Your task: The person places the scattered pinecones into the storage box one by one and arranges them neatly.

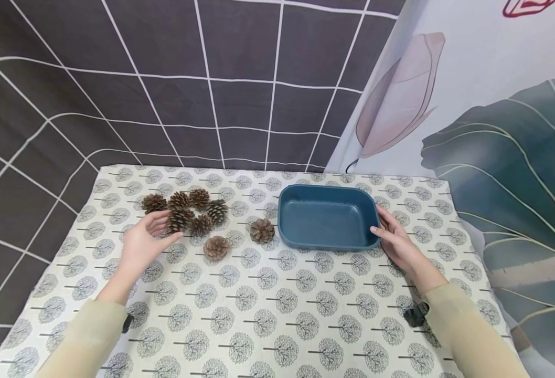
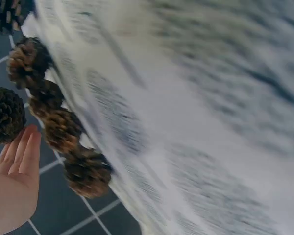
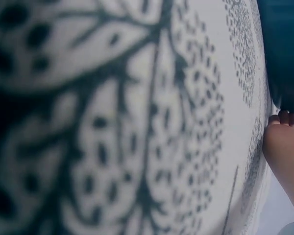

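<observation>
On the left of the table, my left hand (image 1: 141,241) reaches in beside a cluster of pine cones, thumb spread away from the fingers. The nearest pine cone (image 1: 180,219) is right at its fingertips; the left wrist view has that pine cone (image 2: 7,116) by the nearly straight fingers (image 2: 27,155). My right hand (image 1: 397,242) grips the right end of a deep blue rectangular tub (image 1: 327,245), its thumb over the rim and its fingers along the outer wall. The right wrist view catches only part of the hand (image 3: 286,142) against the blue tub (image 3: 286,54).
Two pine cones lie apart from the cluster: one pine cone (image 1: 216,248) in front of it, another pine cone (image 1: 262,231) left of the tub. A tree-patterned cloth (image 1: 258,325) covers the table. Behind stands a dark tiled-pattern backdrop (image 1: 239,105), with a printed curtain (image 1: 494,157) at right.
</observation>
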Motion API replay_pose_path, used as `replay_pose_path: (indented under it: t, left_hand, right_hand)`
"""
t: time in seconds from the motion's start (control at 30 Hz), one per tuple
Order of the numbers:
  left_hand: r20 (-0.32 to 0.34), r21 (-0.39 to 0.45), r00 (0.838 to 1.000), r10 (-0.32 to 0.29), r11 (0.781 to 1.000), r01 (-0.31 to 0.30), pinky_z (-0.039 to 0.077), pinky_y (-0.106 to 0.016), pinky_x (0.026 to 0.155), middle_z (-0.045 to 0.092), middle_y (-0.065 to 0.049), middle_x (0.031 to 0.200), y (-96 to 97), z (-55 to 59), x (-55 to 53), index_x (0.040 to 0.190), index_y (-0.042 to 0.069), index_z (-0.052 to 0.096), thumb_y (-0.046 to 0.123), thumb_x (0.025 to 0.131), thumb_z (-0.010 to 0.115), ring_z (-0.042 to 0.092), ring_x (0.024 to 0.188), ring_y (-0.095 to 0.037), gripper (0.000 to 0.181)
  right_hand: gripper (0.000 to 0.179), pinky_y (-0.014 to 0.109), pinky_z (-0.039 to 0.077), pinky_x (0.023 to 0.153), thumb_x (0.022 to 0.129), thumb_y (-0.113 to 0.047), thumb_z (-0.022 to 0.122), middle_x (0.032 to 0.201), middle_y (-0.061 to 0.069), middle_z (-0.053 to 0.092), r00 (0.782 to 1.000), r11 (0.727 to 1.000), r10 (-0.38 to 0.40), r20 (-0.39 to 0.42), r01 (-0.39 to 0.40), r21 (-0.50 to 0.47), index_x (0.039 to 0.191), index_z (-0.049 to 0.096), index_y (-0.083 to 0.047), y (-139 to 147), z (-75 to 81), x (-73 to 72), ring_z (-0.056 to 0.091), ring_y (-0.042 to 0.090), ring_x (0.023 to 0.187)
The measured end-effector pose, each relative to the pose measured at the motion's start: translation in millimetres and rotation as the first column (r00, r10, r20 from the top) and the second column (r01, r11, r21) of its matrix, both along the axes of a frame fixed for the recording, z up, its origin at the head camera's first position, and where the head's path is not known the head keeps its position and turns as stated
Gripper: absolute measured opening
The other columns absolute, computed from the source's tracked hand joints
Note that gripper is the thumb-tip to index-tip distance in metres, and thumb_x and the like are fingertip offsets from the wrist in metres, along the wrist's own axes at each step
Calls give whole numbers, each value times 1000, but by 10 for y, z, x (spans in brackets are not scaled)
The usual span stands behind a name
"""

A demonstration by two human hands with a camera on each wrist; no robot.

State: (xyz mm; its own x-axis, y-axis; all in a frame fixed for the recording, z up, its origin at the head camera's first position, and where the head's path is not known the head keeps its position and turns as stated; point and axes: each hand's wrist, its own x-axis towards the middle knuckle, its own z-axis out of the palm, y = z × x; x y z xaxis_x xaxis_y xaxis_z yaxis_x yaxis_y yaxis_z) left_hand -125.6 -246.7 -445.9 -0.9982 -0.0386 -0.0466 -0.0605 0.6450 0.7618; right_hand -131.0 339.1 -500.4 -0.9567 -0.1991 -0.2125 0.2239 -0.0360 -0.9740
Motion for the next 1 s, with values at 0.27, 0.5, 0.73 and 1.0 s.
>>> replay_pose_path:
  t: [0.27, 0.5, 0.73, 1.0]
  left_hand:
    - [-77, 112, 995, -59, 991, 68, 51, -2, 94, 64, -30, 142, 368, 140, -117, 146, -4, 57, 8, 88, 86, 68, 127, -46, 65]
    - [-56, 173, 989, -140, 974, 148, 60, -32, 104, 65, -28, 142, 725, 199, -226, 146, -1, 59, 9, 88, 86, 70, 125, -44, 65]
    - [-38, 181, 973, -228, 956, 231, 60, -43, 108, 67, -25, 141, 1045, 204, -361, 145, 2, 61, 10, 86, 88, 71, 124, -42, 66]
    - [-79, 51, 935, -345, 935, 350, 60, -48, 108, 71, -18, 139, 1414, 197, -475, 143, 9, 65, 21, 85, 90, 73, 121, -37, 64]
  right_hand:
    - [78, 21, 25, 132, 107, -2, 52, 181, 12, 1, 1000, 1000, -6, 6, 6, 8, 171, 8, -10, -1, -10, -14, 11, 21, 167]
    - [76, 19, 28, 130, 107, -1, 52, 180, 12, 4, 1000, 1000, -11, -17, 11, -7, 171, 12, -10, 7, -31, -9, 22, 13, 162]
    - [76, 17, 31, 128, 106, 0, 52, 179, 13, 6, 999, 999, -6, -33, 5, -34, 170, 13, -9, 14, -49, -9, 38, -8, 142]
    - [76, 26, 21, 135, 106, -1, 53, 180, 12, 6, 1000, 1000, -11, -18, 11, -26, 171, 13, -10, -1, -29, -12, 28, 8, 158]
